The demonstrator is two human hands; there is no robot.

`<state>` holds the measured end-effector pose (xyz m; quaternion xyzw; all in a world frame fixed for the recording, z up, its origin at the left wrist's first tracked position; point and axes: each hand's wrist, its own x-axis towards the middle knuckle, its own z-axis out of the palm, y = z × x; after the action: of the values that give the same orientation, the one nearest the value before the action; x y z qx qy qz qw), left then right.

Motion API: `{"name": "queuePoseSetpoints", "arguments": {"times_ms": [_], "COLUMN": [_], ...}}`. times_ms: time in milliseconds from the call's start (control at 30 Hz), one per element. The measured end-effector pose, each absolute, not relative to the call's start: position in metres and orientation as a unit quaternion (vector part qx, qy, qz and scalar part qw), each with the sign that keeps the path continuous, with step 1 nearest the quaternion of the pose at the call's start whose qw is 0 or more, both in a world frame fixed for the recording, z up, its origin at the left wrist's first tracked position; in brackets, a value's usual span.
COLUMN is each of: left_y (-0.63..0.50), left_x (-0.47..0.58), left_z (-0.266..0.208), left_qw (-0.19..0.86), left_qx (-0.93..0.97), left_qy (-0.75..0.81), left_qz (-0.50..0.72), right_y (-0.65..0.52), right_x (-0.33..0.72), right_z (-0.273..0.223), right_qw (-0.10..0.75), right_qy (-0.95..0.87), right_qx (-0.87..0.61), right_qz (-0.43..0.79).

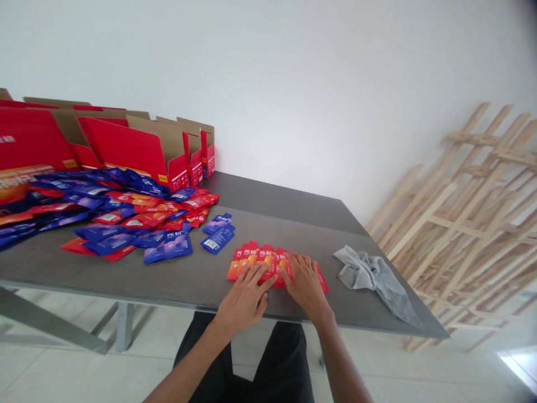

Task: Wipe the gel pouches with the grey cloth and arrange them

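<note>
A row of several overlapping red pouches with orange fruit pictures lies flat near the table's front edge. My left hand rests on the lower part of the row, fingers stretched out over the pouches. Over the right part of the same row lies my right hand, its fingers extended and partly covering the pouches there. Neither hand is wrapped around a pouch. Just left of the row are two blue pouches, one overlapping the other.
A heap of mixed red and blue pouches spreads over the grey table at left. Behind it stand open red cardboard boxes. A crumpled grey cloth lies at right. Wooden frames lean against the wall beyond the table.
</note>
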<state>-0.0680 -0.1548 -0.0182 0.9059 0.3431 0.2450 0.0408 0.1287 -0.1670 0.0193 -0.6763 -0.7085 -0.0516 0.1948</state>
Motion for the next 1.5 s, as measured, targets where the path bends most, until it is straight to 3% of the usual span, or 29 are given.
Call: {"name": "queuePoseSetpoints", "arguments": {"times_ms": [167,400,633,933,1200,1500], "left_y": [-0.156,-0.151,-0.153,-0.152,-0.152,-0.154], "left_x": [-0.067,-0.068,-0.069,-0.071,-0.068,-0.066], "left_z": [-0.025,-0.042,-0.037,-0.042,-0.043,-0.034], "left_qw": [0.032,0.032,0.052,0.028,0.031,0.056], "left_qx": [0.905,0.917,0.912,0.921,0.919,0.911], "left_qy": [0.348,0.351,0.334,0.334,0.344,0.342], "left_qz": [0.242,0.186,0.232,0.198,0.192,0.223], "right_y": [-0.156,-0.105,-0.01,0.016,0.015,0.01], "right_x": [0.083,-0.03,-0.092,-0.093,-0.091,-0.076], "right_z": [0.052,0.077,0.064,0.039,0.03,0.041], "right_qw": [0.256,0.212,0.075,0.032,0.029,0.094], "right_qy": [-0.769,-0.889,-0.845,-0.87,-0.889,-0.876], "right_qx": [-0.586,-0.403,-0.527,-0.492,-0.455,-0.469], "right_qz": [0.003,0.047,0.05,0.013,-0.027,-0.067]}}
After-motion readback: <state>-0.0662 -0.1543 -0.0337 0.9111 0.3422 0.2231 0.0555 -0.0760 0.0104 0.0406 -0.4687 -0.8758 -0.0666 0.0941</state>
